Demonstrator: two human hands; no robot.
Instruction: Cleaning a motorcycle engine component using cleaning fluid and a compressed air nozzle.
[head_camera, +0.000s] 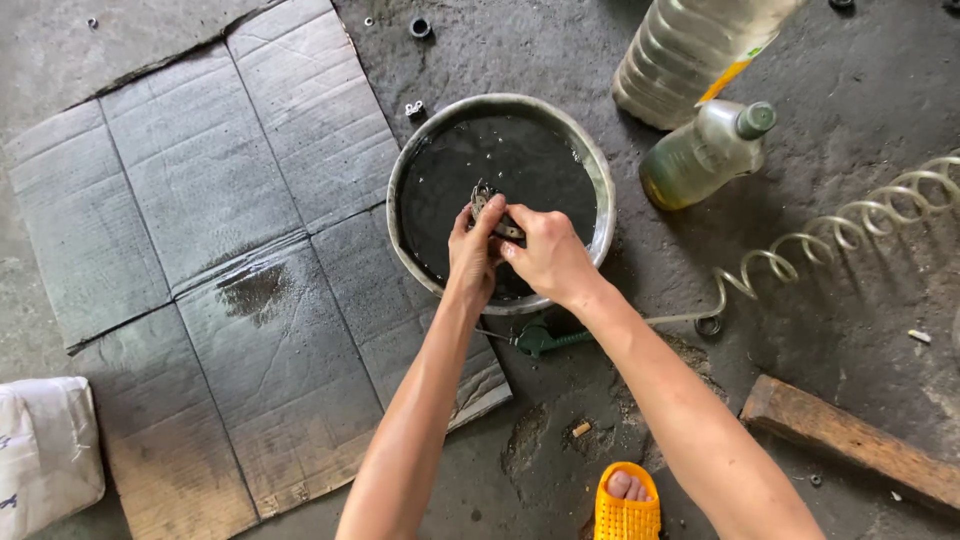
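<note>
A round metal basin (598, 180) holding dark liquid sits on the concrete floor. Both of my hands are over it, gripping a small dirty metal part (486, 200) between them. My left hand (472, 255) holds the part from the left, fingers curled round it. My right hand (545, 255) pinches it from the right. Most of the part is hidden by my fingers.
Flattened cardboard (210, 250) with a wet patch lies left of the basin. Two plastic bottles (705, 150) lie at the upper right. A coiled air hose (830, 235) ends in a green nozzle (535, 340) below the basin. A wooden plank (850, 440), white sack (45, 450), orange sandal (627, 505).
</note>
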